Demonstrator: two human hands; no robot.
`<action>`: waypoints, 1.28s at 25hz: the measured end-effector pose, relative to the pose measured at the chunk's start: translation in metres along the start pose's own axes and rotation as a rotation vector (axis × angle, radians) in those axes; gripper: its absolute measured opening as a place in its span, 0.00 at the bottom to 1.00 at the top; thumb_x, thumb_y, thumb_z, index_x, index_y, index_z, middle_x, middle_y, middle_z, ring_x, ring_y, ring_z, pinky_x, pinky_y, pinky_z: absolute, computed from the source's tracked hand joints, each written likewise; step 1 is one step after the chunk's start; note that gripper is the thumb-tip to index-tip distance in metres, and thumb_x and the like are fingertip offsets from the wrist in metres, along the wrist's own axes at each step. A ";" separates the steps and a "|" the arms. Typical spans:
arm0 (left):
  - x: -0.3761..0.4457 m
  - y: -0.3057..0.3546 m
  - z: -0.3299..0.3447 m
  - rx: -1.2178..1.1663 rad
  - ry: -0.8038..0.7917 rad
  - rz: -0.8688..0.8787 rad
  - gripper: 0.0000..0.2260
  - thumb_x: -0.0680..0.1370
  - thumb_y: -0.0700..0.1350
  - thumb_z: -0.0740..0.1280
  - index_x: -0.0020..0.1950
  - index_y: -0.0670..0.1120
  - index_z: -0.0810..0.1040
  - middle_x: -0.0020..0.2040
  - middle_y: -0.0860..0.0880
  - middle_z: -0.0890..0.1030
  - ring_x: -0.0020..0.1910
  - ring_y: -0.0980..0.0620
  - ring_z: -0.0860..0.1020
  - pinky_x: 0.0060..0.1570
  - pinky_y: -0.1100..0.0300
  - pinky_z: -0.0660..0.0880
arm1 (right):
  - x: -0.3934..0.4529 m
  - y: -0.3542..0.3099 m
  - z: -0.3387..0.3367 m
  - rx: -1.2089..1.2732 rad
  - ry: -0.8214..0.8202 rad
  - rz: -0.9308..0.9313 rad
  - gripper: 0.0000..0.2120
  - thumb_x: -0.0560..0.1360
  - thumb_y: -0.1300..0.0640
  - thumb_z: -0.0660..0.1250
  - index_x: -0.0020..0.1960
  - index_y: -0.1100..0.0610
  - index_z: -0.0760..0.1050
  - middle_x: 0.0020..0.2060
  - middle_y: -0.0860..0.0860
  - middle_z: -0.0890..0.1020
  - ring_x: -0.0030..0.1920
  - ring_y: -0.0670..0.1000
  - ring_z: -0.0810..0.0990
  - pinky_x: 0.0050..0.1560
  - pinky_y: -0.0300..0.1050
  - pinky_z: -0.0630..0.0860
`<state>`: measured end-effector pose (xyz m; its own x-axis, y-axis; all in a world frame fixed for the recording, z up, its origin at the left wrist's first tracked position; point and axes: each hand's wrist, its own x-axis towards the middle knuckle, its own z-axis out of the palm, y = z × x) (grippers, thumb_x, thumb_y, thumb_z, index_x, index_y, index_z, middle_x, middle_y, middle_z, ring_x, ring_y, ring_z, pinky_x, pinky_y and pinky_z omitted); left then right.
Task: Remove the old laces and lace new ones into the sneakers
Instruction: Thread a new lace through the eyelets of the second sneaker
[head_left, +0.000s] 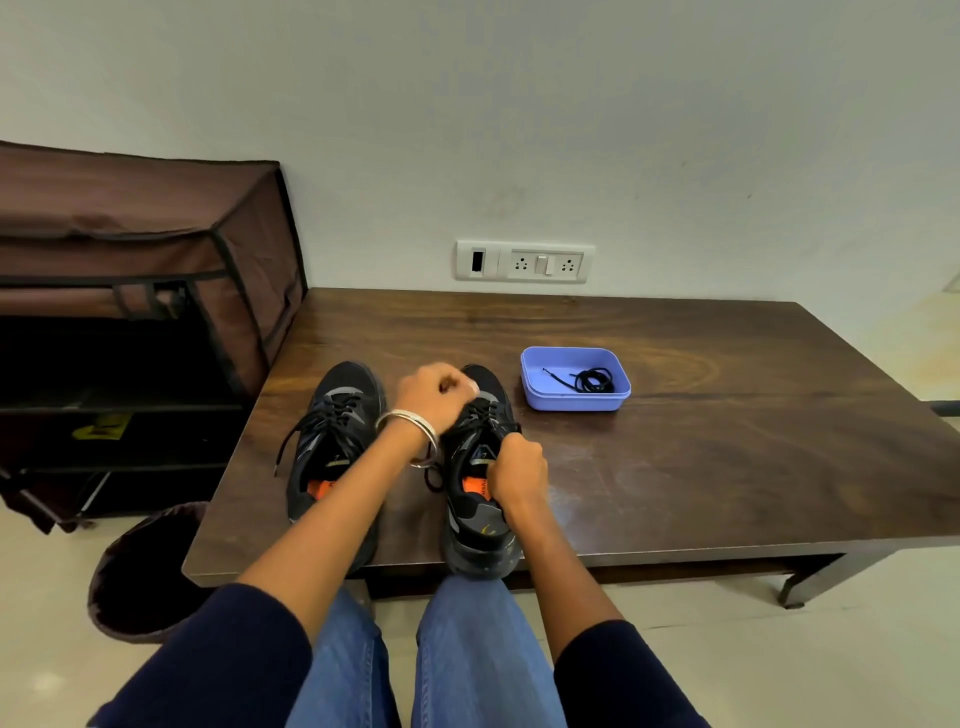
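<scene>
While both forearms reach out over the near edge of the dark wooden tabletop (675, 441), the person works on the right-hand one of two black sneakers. In the head view, the left hand (434, 395) lies across the toe end of the right sneaker (480, 499), its fingers curled in over the lacing; whether they pinch the black lace (485, 413) itself cannot be told, as the hand is blurred. A metal bangle (410, 428) sits on that wrist. The right hand (514, 462) is curled at the sneaker's right side near the tongue, fingers closed on the upper by the top eyelets. This sneaker's heel overhangs the near edge of the tabletop, above the person's knees in blue jeans (462, 654).

Just to the left stands the left sneaker (335, 447), laced, with loose black lace ends trailing off its left side onto the wood. An orange insole shows inside each shoe.

Beyond the right sneaker, near it but apart, a lilac plastic tray (535, 387) holds a coiled black lace (595, 380). A brown fabric shoe rack (135, 291) stands at the left, a dark bin (130, 582) on the floor below it, and a switch plate (524, 261) is on the wall.
</scene>
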<state>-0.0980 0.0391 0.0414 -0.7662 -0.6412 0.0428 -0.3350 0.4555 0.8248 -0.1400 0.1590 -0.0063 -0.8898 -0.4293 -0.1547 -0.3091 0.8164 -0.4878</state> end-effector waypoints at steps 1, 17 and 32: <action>0.001 -0.002 0.010 0.249 -0.051 0.080 0.07 0.75 0.47 0.69 0.50 0.47 0.84 0.48 0.47 0.82 0.47 0.49 0.79 0.51 0.58 0.74 | 0.000 0.000 0.000 0.002 -0.003 -0.005 0.08 0.78 0.63 0.61 0.54 0.65 0.75 0.53 0.61 0.79 0.53 0.62 0.79 0.47 0.50 0.75; -0.004 0.007 0.003 -1.120 -0.084 -0.279 0.11 0.83 0.37 0.52 0.45 0.45 0.70 0.33 0.47 0.80 0.29 0.52 0.79 0.19 0.66 0.59 | 0.001 0.001 0.002 0.002 0.024 0.006 0.07 0.78 0.63 0.62 0.54 0.64 0.75 0.54 0.61 0.79 0.54 0.63 0.79 0.47 0.51 0.75; 0.002 -0.015 0.031 0.620 -0.084 0.057 0.09 0.78 0.40 0.60 0.48 0.50 0.80 0.53 0.45 0.79 0.51 0.39 0.78 0.44 0.54 0.71 | 0.003 0.004 0.004 0.008 0.045 -0.003 0.09 0.78 0.63 0.61 0.56 0.64 0.75 0.53 0.61 0.80 0.53 0.61 0.80 0.45 0.49 0.74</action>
<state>-0.1113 0.0503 0.0113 -0.8241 -0.5663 0.0117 -0.5290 0.7769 0.3415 -0.1419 0.1592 -0.0121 -0.9033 -0.4134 -0.1142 -0.3090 0.8120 -0.4951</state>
